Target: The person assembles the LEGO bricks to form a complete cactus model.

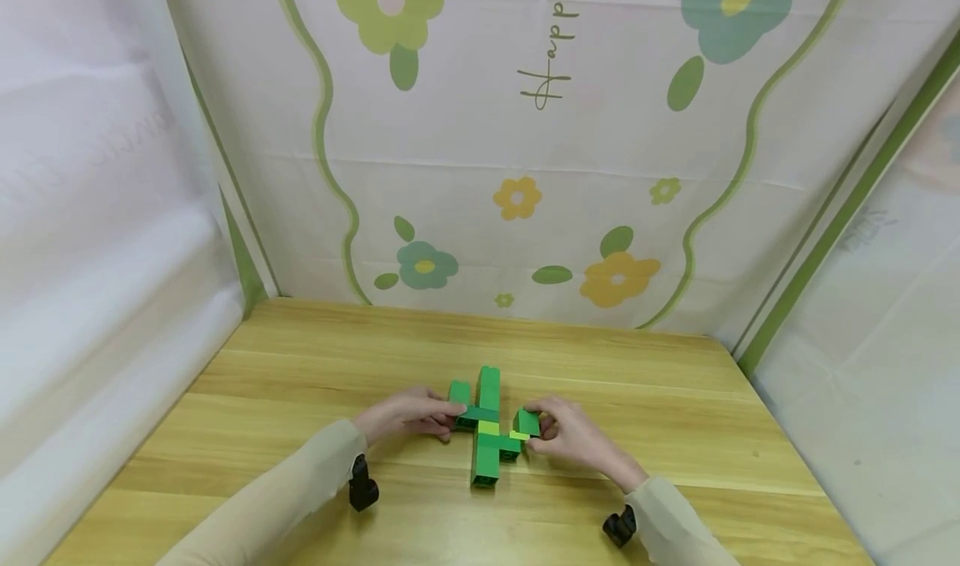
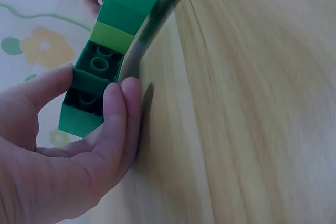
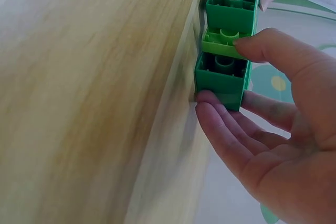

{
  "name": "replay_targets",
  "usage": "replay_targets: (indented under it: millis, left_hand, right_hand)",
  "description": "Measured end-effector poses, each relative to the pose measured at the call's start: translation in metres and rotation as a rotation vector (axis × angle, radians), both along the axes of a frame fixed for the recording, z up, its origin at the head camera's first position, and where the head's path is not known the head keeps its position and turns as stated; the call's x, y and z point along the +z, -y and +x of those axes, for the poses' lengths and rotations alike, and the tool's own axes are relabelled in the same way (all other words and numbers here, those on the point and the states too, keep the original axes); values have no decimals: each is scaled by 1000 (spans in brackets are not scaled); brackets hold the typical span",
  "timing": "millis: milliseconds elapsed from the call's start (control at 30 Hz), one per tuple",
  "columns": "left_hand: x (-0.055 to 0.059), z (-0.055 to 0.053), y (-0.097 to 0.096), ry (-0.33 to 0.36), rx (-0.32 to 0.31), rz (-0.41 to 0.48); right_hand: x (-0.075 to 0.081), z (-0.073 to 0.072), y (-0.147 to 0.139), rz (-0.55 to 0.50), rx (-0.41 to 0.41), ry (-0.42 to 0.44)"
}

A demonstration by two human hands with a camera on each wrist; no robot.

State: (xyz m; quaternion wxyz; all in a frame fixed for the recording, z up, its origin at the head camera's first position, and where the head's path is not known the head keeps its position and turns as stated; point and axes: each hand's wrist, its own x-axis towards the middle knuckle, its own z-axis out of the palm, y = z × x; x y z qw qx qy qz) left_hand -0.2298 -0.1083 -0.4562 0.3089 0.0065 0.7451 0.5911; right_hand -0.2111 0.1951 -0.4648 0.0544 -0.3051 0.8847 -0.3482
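A cactus-like build of green toy building bricks [image 1: 487, 464] lies on the wooden table, with a lime brick [image 1: 488, 428] in its middle column. My left hand [image 1: 414, 413] pinches the build's left side arm between thumb and fingers; the hollow undersides of its bricks [image 2: 92, 81] face the left wrist camera. On the other side, my right hand [image 1: 576, 438] grips a green brick [image 1: 527, 422] at the end of the right arm. Its thumb touches a thin lime brick [image 3: 220, 45] between green bricks. Whether these are pressed fully together I cannot tell.
The wooden table [image 1: 315, 349] ends at a white flower-printed cloth [image 1: 450, 132] behind. White cloth walls [image 1: 112, 216] also stand at left and right. A small black device [image 1: 363, 484] sits at the left wrist, another [image 1: 620, 526] at the right.
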Motion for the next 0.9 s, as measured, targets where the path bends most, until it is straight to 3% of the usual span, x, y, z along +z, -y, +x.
replay_targets:
  millis: [200, 367, 467, 667, 900]
  left_hand:
    - [6, 3, 1, -143, -66, -153]
    - [12, 7, 0, -283, -88, -317]
    - [16, 9, -1, -342, -95, -362]
    - [15, 10, -4, -429, -104, -358]
    - [10, 8, 0, -471, -114, -335]
  right_hand:
    - [1, -1, 2, 35, -22, -3]
    - [1, -2, 2, 43, -15, -22]
    - [1, -2, 2, 49, -6, -41]
    - [2, -3, 3, 82, 5, -97]
    - [1, -2, 2, 108, 19, -123]
